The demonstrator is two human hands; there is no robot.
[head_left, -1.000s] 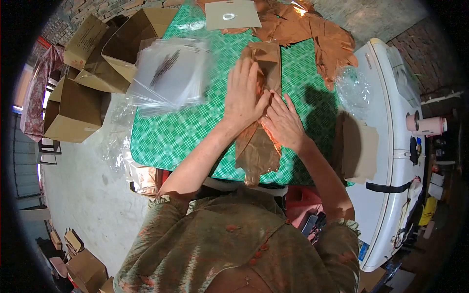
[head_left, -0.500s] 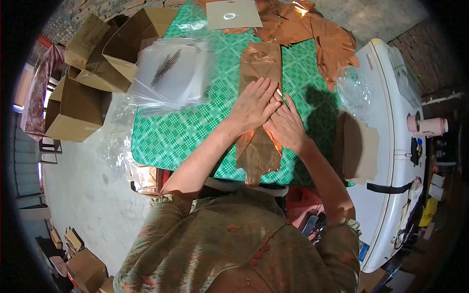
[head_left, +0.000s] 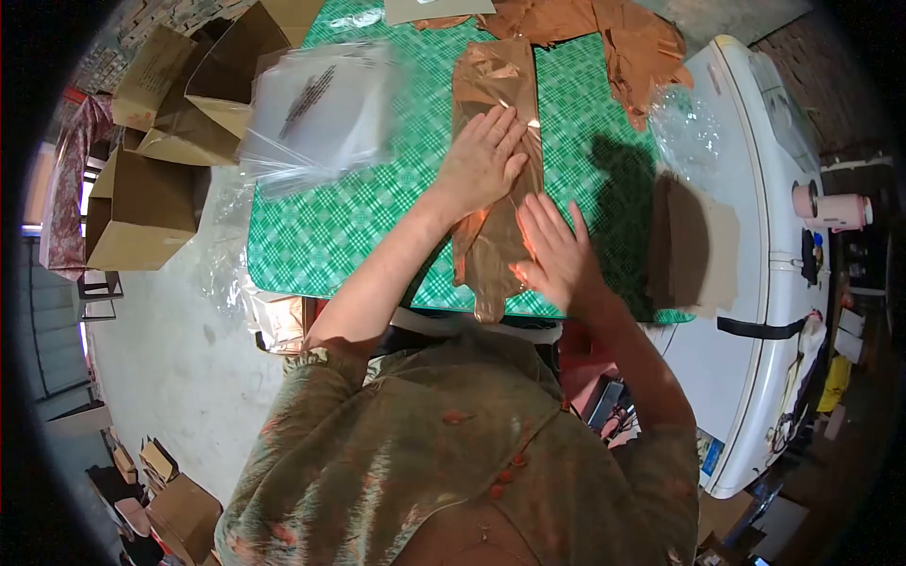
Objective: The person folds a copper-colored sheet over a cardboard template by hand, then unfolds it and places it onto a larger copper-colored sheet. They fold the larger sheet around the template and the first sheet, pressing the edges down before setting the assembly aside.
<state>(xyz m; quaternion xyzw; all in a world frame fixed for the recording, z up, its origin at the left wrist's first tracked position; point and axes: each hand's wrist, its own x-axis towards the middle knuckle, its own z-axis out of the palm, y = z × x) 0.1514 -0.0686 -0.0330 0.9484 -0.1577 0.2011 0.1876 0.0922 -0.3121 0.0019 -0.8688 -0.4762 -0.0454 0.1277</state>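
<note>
A flat, folded copper-coloured foil balloon [head_left: 494, 75] lies lengthwise on the green checked tablecloth [head_left: 330, 250], its narrow tab pointing toward my body. My left hand [head_left: 477, 165] rests flat on the middle of the foil, fingers stretched out and holding nothing. Beside its right edge is my right hand [head_left: 559, 250], slightly blurred, with fingers extended and thumb apart. The right thumb is close to the foil's lower part; whether it touches cannot be made out. More crumpled copper foil [head_left: 642, 61] is spread at the far right of the table.
A stack of clear plastic sleeves [head_left: 326, 113] lies at the table's left. Open cardboard boxes [head_left: 142, 203] stand beyond it. On the right are clear plastic wrap [head_left: 694, 132], flat cardboard [head_left: 713, 245] and a white fridge [head_left: 746, 170]. A card [head_left: 439, 9] sits at the far edge.
My right hand has drawn away from my left hand, toward me and to the right edge of the foil. My left hand stays flat on the foil. The view has shifted slightly.
</note>
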